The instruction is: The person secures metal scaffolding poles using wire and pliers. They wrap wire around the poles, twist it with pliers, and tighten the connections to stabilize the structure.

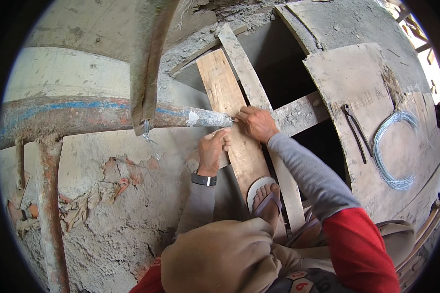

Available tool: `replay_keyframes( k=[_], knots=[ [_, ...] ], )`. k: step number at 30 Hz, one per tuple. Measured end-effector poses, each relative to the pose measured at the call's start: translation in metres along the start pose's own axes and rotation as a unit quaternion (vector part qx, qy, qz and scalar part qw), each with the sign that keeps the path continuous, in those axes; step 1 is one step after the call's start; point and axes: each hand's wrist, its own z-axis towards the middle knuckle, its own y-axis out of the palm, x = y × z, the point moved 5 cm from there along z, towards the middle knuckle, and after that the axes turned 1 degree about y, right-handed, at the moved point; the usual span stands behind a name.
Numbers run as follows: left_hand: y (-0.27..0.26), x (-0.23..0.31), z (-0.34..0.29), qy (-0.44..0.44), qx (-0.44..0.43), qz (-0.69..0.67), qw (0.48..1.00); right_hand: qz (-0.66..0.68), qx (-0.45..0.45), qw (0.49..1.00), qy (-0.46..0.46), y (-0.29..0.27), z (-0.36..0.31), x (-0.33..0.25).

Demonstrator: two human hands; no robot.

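Observation:
A rusty metal pipe [73, 119] with a blue stripe runs in from the left, and its whitish end [215, 118] reaches my hands. My right hand [258, 123] is closed in a pinch right at that end, over a wooden plank [237, 141]. Just below the pipe end my left hand [212, 152] has its fingers curled together. What either hand pinches is too small to make out. Thin wire [146, 131] is twisted around the foot of an upright metal post [149, 63], its loose ends hanging below the pipe.
Pincers [357, 132] and a coil of wire [381, 151] lie on a plywood sheet [352, 73] at the right. Dark openings [283, 58] gape between the planks. My sandaled foot [266, 200] stands on the wooden plank. A rusty vertical pipe [51, 210] rises at the left.

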Motion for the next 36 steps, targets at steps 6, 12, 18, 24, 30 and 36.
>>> replay_keyframes(
  k=[6, 12, 18, 24, 30, 36],
  knots=[
    [0.042, 0.028, 0.006, 0.144, 0.051, 0.275, 0.949, 0.127, 0.124, 0.961, 0.214, 0.045, -0.043, -0.036],
    [-0.016, 0.003, -0.016, 0.144, 0.056, 0.175, 0.972, 0.106, 0.136, 0.961, 0.217, 0.035, -0.033, -0.03],
    [-0.037, 0.0, 0.038, 0.285, -0.064, 0.275, 0.916, 0.252, 0.056, 0.881, 0.396, 0.051, -0.02, -0.013],
    [-0.026, -0.004, 0.072, 0.226, -0.175, 0.168, 0.943, 0.451, -0.087, 0.756, 0.466, 0.046, -0.028, 0.008],
    [-0.027, -0.005, 0.069, 0.226, -0.191, 0.176, 0.939, -0.175, 0.345, 0.872, 0.299, -0.164, -0.162, 0.1],
    [-0.027, -0.002, 0.074, 0.238, -0.211, 0.184, 0.93, -0.211, 0.083, 0.908, 0.353, -0.189, -0.251, 0.183]
  ],
)
